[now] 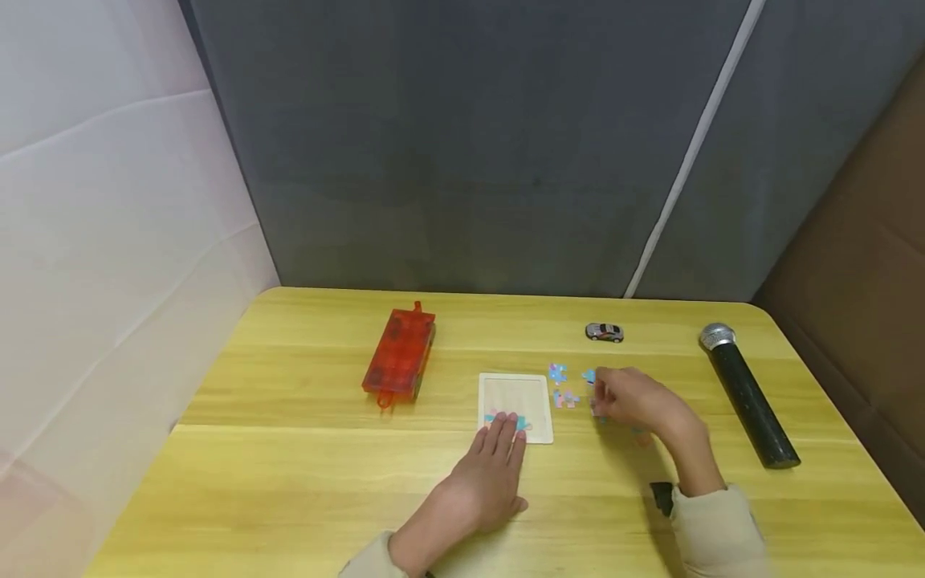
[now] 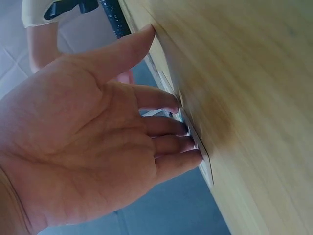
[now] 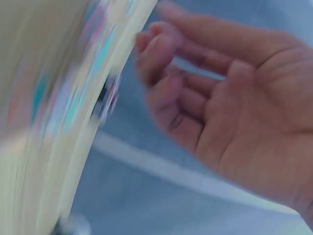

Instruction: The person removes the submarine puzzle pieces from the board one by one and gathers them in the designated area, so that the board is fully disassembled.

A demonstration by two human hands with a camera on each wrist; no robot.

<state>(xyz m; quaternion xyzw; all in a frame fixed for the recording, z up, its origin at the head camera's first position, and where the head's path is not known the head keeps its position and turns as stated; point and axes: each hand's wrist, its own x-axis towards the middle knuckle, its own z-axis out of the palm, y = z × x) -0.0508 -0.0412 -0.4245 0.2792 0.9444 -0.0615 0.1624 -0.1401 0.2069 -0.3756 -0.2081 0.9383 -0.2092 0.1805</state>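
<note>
A square wooden puzzle tray [image 1: 515, 393] with a pale rim lies on the table, with coloured jigsaw pieces [image 1: 522, 423] along its near side. Straight fingers of my left hand [image 1: 480, 482] rest on those pieces and the near rim; the left wrist view shows the fingertips at the tray's edge. My right hand [image 1: 639, 401] hovers right of the tray over loose jigsaw pieces [image 1: 566, 399], partly hiding some. In the blurred right wrist view the right hand [image 3: 220, 93] has loosely curled fingers, and no piece shows between them.
A translucent red box [image 1: 400, 353] lies left of the tray. Behind the pieces stands a small toy car [image 1: 604, 332]. A black microphone [image 1: 751, 401] with a silver head lies at the right. A grey panel [image 1: 448, 160] rises behind the table [image 1: 289, 466].
</note>
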